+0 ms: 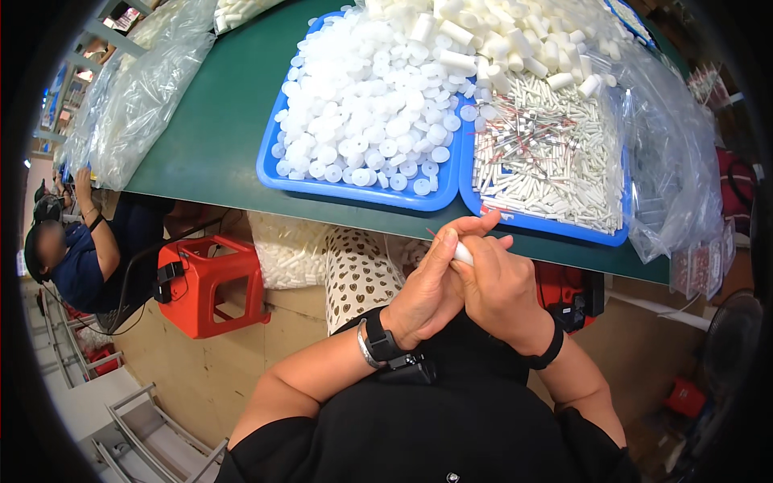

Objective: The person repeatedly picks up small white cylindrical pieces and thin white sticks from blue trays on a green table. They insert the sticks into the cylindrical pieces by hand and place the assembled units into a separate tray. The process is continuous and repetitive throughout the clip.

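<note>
Both of my hands meet in front of my body, close to the table's near edge. Between them is a small white foam-like cylinder, partly hidden by the fingers. My right hand is closed round it, thumb and fingers pressed together. My left hand touches the same piece with its thumb, its fingers curled and partly hidden. A thin red tip shows beside the left thumb; what it belongs to is hidden. Just beyond the hands lies a blue tray of thin white sticks, some with red ends.
A second blue tray holds many translucent white discs. Thick white cylinders are heaped behind it. Clear plastic bags lie at both table ends. A red stool stands left, and another person sits far left.
</note>
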`<control>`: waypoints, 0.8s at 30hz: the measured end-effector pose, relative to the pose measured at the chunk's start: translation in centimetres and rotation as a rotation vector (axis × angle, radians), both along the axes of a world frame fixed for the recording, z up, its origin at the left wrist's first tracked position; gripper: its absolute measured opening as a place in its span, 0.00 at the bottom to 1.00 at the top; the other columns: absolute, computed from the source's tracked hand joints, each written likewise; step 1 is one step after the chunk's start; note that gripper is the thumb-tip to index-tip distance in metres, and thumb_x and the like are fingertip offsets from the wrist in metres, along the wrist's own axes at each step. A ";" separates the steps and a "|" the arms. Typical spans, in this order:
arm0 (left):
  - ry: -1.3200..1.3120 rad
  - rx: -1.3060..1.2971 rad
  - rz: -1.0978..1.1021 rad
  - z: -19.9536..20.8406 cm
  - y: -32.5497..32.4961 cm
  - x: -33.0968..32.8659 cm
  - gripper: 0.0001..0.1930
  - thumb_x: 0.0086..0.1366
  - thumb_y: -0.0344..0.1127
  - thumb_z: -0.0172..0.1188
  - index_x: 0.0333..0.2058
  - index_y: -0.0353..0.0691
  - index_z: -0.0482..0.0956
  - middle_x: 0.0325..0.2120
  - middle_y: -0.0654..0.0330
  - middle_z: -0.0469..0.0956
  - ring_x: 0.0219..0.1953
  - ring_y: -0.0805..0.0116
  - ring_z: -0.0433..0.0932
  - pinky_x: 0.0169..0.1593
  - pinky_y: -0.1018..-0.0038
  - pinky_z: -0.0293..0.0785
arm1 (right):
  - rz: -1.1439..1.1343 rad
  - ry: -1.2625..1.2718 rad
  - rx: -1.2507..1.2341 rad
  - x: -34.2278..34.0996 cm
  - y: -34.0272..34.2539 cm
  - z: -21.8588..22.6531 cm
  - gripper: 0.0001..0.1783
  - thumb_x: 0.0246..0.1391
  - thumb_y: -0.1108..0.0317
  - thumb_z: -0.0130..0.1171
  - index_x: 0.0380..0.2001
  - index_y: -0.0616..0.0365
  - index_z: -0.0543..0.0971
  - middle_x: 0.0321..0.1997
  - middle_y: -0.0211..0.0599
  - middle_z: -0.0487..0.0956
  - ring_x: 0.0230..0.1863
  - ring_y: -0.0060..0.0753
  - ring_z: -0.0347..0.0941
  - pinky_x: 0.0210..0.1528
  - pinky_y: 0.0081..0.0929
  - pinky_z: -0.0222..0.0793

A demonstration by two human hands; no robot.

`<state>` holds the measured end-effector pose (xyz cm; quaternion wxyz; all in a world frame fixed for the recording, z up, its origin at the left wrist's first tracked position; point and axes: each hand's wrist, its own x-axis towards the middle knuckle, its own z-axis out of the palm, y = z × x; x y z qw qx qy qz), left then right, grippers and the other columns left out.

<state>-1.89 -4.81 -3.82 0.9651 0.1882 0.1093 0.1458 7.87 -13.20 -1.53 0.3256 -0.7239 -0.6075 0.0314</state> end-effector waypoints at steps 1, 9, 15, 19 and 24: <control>-0.004 0.012 -0.001 0.0 0.1 0.0 0.29 0.76 0.54 0.35 0.66 0.42 0.55 0.65 0.57 0.60 0.65 0.61 0.61 0.68 0.62 0.58 | -0.022 0.013 0.001 -0.1 0.2 0.0 0.14 0.54 0.71 0.60 0.42 0.66 0.73 0.31 0.46 0.77 0.26 0.45 0.77 0.24 0.36 0.71; 0.090 0.179 -0.048 0.1 0.4 -0.4 0.33 0.74 0.60 0.29 0.68 0.46 0.52 0.66 0.54 0.60 0.65 0.55 0.63 0.67 0.57 0.60 | -0.024 0.346 0.008 0.1 0.0 -0.5 0.10 0.62 0.68 0.55 0.43 0.62 0.73 0.33 0.47 0.79 0.30 0.52 0.79 0.28 0.39 0.72; 0.172 0.255 -0.075 0.1 0.5 -0.9 0.35 0.73 0.62 0.28 0.69 0.45 0.50 0.65 0.52 0.61 0.63 0.59 0.66 0.65 0.59 0.62 | -0.056 0.752 -0.112 -0.3 -0.2 -1.0 0.12 0.67 0.63 0.49 0.42 0.62 0.73 0.27 0.37 0.76 0.25 0.35 0.73 0.27 0.29 0.67; 0.172 0.257 -0.118 0.6 1.7 -1.1 0.35 0.74 0.61 0.28 0.69 0.44 0.50 0.65 0.52 0.61 0.61 0.61 0.67 0.62 0.61 0.66 | -0.025 1.519 -0.257 0.7 0.1 0.7 0.21 0.71 0.54 0.42 0.41 0.62 0.74 0.21 0.23 0.67 0.19 0.11 0.53 0.20 0.15 0.51; 0.178 0.223 -0.130 0.6 2.5 -1.1 0.33 0.75 0.59 0.28 0.68 0.41 0.53 0.63 0.52 0.64 0.61 0.62 0.68 0.61 0.64 0.68 | 0.077 1.786 -0.347 1.5 -0.1 0.4 0.25 0.72 0.51 0.39 0.41 0.63 0.75 0.21 0.24 0.66 0.18 0.10 0.51 0.18 0.12 0.46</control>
